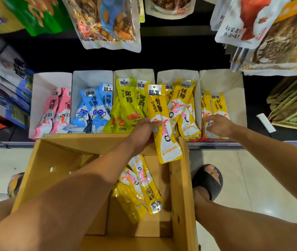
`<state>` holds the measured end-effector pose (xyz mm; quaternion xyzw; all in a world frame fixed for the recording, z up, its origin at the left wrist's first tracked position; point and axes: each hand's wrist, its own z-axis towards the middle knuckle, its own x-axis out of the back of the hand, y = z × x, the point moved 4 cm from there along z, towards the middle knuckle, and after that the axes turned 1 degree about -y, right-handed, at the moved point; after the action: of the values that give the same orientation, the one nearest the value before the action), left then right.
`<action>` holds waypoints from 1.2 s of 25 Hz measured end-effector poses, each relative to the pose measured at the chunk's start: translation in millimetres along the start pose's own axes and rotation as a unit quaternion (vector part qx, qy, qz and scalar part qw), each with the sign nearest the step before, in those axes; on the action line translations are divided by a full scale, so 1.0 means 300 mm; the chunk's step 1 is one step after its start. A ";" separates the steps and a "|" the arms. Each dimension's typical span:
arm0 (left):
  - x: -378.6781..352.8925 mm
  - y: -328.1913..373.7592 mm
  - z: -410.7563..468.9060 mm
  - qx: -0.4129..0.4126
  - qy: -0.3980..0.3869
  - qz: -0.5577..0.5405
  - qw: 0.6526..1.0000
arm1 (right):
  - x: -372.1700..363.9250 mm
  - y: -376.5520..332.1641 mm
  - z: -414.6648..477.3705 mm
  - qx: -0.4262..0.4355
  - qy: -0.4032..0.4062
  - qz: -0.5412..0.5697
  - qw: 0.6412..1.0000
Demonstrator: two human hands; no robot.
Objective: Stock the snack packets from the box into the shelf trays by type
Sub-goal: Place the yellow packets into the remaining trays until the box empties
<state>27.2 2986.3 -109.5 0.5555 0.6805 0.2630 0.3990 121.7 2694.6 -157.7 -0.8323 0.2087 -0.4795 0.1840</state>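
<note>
One orange-yellow snack packet (162, 109) is being gripped round its lower middle by the left hand (145, 130), above the far rim of the cardboard box (41, 171) and just in front of the white shelf trays. The right hand (219, 126) is reaching into the far-right tray (234, 84), fingertips lying on matching yellow packets; whether it is pinching one cannot be told. The held packet's print is matching both the fourth tray (164, 75) and the far-right one, which is looking less full and so the likelier destination. Recommended: keeping the hang-hole end up and label forward, sliding it in upright against the row while the right hand is steadying the stack. Packets are long, narrow and glossy film, probably slippery and prone to fanning. Trays are appearing as thin folded card. Several like packets (145, 187) are lying in the box. Pink (53, 113), blue (93, 109) and green-yellow packets (127, 102) are filling the left trays.
</note>
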 end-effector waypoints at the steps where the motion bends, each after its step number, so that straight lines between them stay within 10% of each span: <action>1: -0.002 0.001 -0.003 0.002 0.005 0.001 1.000 | 0.009 -0.025 -0.008 0.005 0.027 0.006 1.000; 6: -0.039 0.031 -0.037 -0.008 0.000 0.004 1.000 | 0.078 -0.254 -0.151 0.122 0.179 0.082 0.973; 11: -0.093 0.102 -0.064 -0.052 -0.007 -0.015 0.998 | 0.019 -0.491 -0.350 0.245 0.070 0.042 0.966; 14: -0.118 0.131 -0.065 -0.088 0.003 0.000 0.996 | -0.003 -0.531 -0.384 0.227 0.093 -0.096 0.965; 21: -0.154 0.128 -0.031 -0.155 0.032 0.178 0.971 | 0.042 -0.403 -0.282 0.179 0.127 0.039 0.975; 23: -0.124 0.106 -0.029 -0.229 0.036 0.318 0.919 | 0.080 -0.305 -0.227 0.129 0.137 0.035 0.981; 27: -0.041 0.064 -0.027 -0.309 0.110 0.644 0.691 | 0.158 -0.096 -0.168 0.031 0.168 -0.019 0.985; 30: 0.007 0.026 -0.007 -0.234 0.090 0.708 0.660 | 0.165 -0.038 -0.165 0.034 0.167 -0.028 0.985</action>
<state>29.6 2990.4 -102.8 0.7316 0.0301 0.6653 0.1455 102.7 2673.0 -93.0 -0.7392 0.1966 -0.6236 0.1611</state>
